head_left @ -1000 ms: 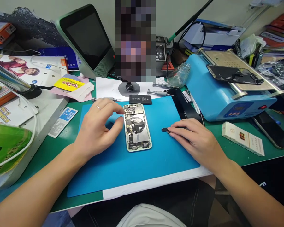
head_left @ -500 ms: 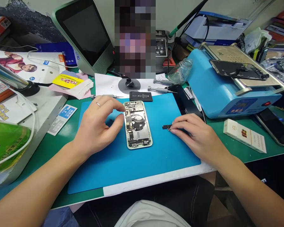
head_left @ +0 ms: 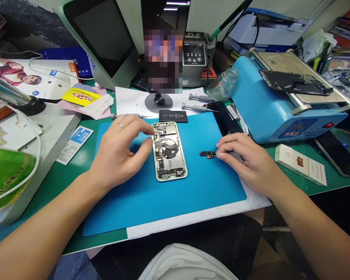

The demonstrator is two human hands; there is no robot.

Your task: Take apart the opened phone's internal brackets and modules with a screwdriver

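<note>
An opened phone (head_left: pixel 169 151) lies face up on a blue mat (head_left: pixel 151 206), its battery bay and inner boards exposed. At its upper left edge is my left hand (head_left: pixel 125 151), a ring on one finger. Thumb and index tip are slightly apart there, and I cannot tell whether they touch the frame. Right of the phone, a small black phone part (head_left: pixel 207 154) rests flat on the mat. Just beside its right end, my right hand (head_left: pixel 245 159) has thumb and fingers apart, holding nothing. Above the phone lies a black battery (head_left: pixel 173 116).
Screwdrivers (head_left: pixel 196 107) lie on white paper behind the mat, near a glass jar (head_left: pixel 224 83). A blue machine (head_left: pixel 280 105) at right carries a phone screen (head_left: pixel 296 82). A cigarette box (head_left: pixel 300 164) sits in front of it. A monitor (head_left: pixel 102 39) stands at back left.
My right hand has let go of the small black part and drawn slightly right; the part now lies flat. My left hand stays by the phone. The camera view has shifted slightly.
</note>
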